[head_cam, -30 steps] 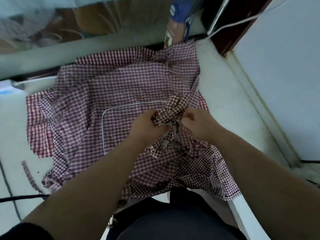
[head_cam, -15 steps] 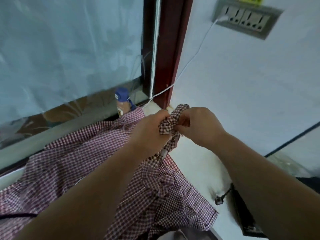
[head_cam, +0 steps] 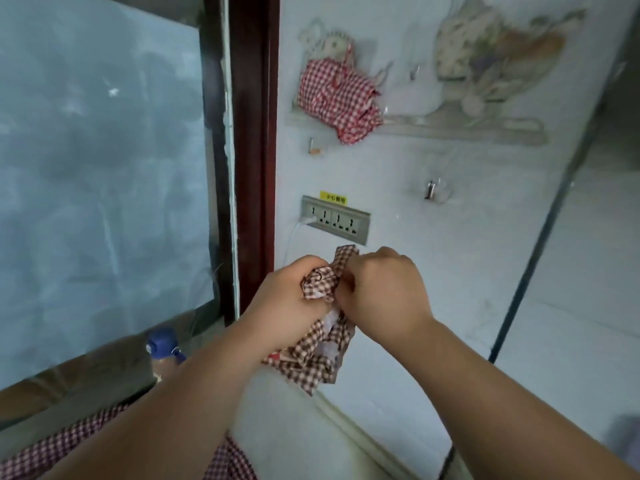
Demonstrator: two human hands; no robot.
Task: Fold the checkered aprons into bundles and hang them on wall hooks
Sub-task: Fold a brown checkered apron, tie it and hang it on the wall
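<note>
Brown-checked apron (head_cam: 318,285) is bunched before the wall (head_cam: 450,271), just below the sockets (head_cam: 335,220), with left hand (head_cam: 287,306) and right hand (head_cam: 384,292) both clenched on it; a red-checked bundle (head_cam: 337,98) hangs higher up.

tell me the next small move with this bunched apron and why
Probably lift the checkered apron up and right toward the bare hook. The left hand and right hand both grip it bunched below the socket strip. The red checkered bundle hangs on a higher hook, so that one looks taken.
</note>
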